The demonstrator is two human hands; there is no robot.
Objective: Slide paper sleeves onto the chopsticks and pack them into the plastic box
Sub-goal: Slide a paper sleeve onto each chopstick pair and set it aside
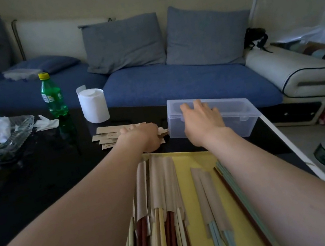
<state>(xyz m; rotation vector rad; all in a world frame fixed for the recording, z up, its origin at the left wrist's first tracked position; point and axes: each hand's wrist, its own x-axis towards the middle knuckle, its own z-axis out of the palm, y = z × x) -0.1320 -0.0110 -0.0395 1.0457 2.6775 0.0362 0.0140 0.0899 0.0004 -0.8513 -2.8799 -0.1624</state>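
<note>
Sleeved chopsticks (167, 230) lie bunched on the yellow tray (187, 183) nearest you, with a few bare ones along its right side. Beyond the tray, the box (238, 113) sits shut near the dark table's (57, 173) right edge, and your right hand (202, 122) rests on its lid, fingers spread wide. Your left hand (142, 136) lies over the loose sleeves (107, 135) just left of the box; its fingers are hidden, so whether it grips one cannot be told. Farther back stand a paper roll (93, 105) and a green bottle (52, 96), before a blue sofa (171, 82).
</note>
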